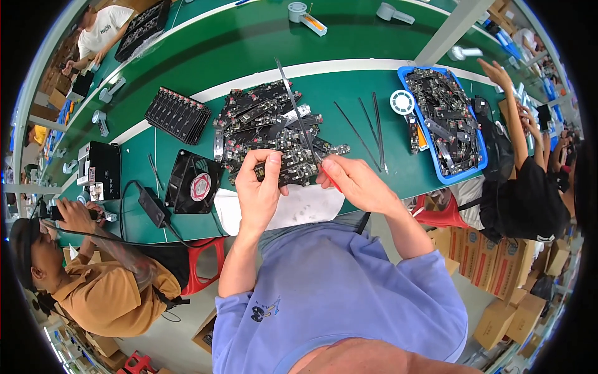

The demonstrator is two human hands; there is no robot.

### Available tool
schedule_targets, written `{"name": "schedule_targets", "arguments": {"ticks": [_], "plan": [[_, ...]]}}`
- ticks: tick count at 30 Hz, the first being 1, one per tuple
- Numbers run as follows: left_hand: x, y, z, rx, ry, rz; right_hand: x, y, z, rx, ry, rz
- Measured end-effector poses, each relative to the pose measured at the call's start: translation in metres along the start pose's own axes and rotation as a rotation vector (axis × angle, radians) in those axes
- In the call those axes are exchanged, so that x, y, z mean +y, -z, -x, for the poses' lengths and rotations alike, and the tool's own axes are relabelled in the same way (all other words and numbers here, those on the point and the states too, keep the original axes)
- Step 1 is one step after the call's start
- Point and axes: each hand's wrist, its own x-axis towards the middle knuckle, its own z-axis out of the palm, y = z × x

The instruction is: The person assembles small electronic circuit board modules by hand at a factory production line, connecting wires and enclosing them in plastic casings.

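Over the near edge of a pile of narrow black circuit boards (258, 118), my two hands work close together. My left hand (260, 187) is closed, thumb against the curled fingers; what it pinches is hidden. My right hand (358, 184) is closed round the lower end of a long thin dark strip (293, 100), which slants up and left across the pile. Something small and red (331, 179) shows by the right fingers, too covered to name. A white sheet (305, 204) lies under my wrists at the table edge.
Right of the pile lie several thin black strips (377, 128), a white handheld fan (403, 103) and a blue tray (442, 177) of boards. To the left are stacked black boards (177, 116), a square black fan (193, 182) and a power adapter (154, 207). Co-workers sit on both sides.
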Motion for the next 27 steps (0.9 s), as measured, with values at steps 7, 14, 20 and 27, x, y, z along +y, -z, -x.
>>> {"name": "schedule_targets", "arguments": {"ticks": [7, 14, 20, 27], "plan": [[0.002, 0.0, 0.0, 0.015, -0.004, 0.015, -0.004, -0.001, 0.002, -0.029, -0.007, 0.122], [-0.001, -0.008, -0.001, -0.032, 0.027, 0.192, 0.015, -0.004, 0.002, -0.242, -0.088, -0.572], [-0.002, -0.004, -0.02, 0.076, -0.212, -0.045, 0.013, 0.014, 0.015, -0.118, -0.187, -0.489], [-0.001, 0.016, -0.075, 0.194, -0.81, -0.987, 0.022, 0.045, 0.05, 0.241, -0.226, 0.5]]}}
